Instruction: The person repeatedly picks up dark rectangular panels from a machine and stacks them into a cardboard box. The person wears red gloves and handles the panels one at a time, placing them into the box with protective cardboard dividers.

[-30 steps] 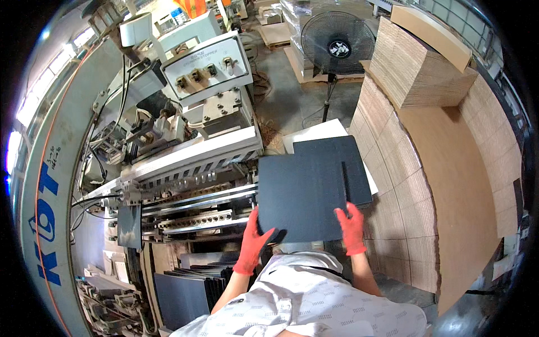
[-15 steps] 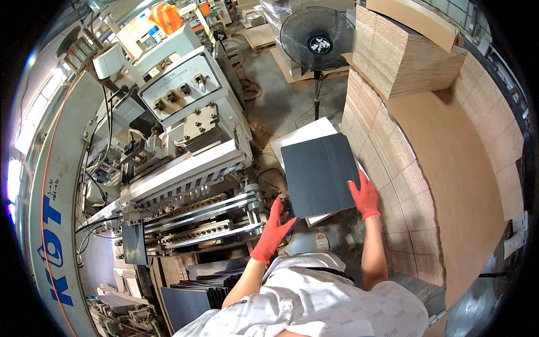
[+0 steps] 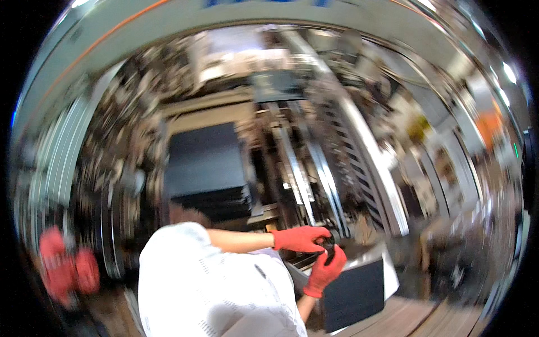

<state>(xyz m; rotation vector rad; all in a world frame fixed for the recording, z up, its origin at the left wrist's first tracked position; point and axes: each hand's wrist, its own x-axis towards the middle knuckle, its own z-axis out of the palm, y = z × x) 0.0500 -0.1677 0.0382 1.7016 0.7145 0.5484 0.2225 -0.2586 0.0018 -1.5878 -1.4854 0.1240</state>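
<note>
My left hand [image 3: 300, 238] and my right hand [image 3: 325, 274], both in red gloves, meet in front of my body at the lower middle. Their fingers are curled together around a small black object [image 3: 330, 245] whose kind is too blurred to make out. Just beyond my right hand lies a stack of dark rectangular sheets [image 3: 355, 297], with a white sheet [image 3: 391, 281] showing beneath it. Another pile of dark sheets [image 3: 205, 160] sits left of the machine's metal rails [image 3: 325, 177], away from both hands.
Ahead, the machine spans much of the view, with a striped beam [image 3: 353, 151] beside its rails. A dark panel [image 3: 276, 85] hangs at the rails' far end. A pale curved frame [image 3: 236, 16] crosses the top. Blurred red shapes [image 3: 64, 267] stand at lower left.
My view has swung left toward the machine. Both hands, earlier open and apart beside the dark sheet stack, are now together and closed around something small and black.
</note>
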